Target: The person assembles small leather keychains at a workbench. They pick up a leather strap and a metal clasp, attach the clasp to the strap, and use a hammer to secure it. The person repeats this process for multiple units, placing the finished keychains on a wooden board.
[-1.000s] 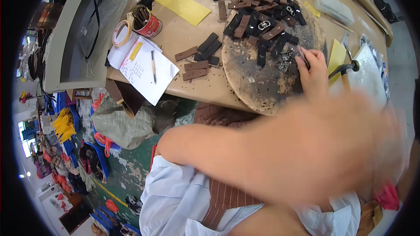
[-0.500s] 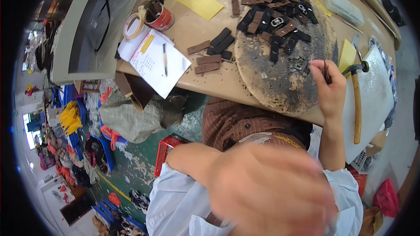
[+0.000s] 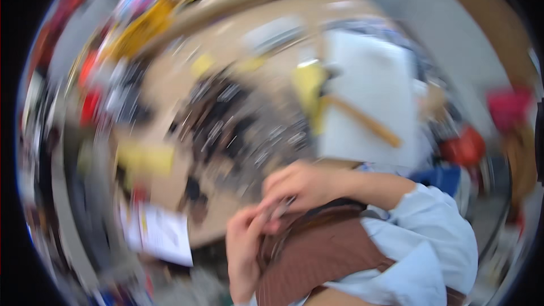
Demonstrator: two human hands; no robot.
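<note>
My left hand [image 3: 245, 246] and my right hand [image 3: 303, 186] meet at their fingertips, above the near edge of the round dark work board [image 3: 272, 110] and in front of my brown striped apron [image 3: 323, 252]. Both are closed in a pinch. Between the fingers is a small dark, partly shiny thing [image 3: 285, 206], too blurred to name. Past my hands lies a heap of black and brown straps [image 3: 218, 105] with shiny metal pieces on it. Small shiny metal bits [image 3: 297, 137] are scattered on the board nearer my right hand.
A wooden-handled hammer [image 3: 365, 122] rests on a white slab [image 3: 368, 62] at the right. Written paper [image 3: 161, 232] lies at the left, near a yellow sheet [image 3: 146, 157]. A clear plastic box [image 3: 275, 33] sits at the back. Motion smears most of the view.
The view has swung to the right. My left hand, earlier blurred close in front, has come together with my right hand, which has left the board's metal bits.
</note>
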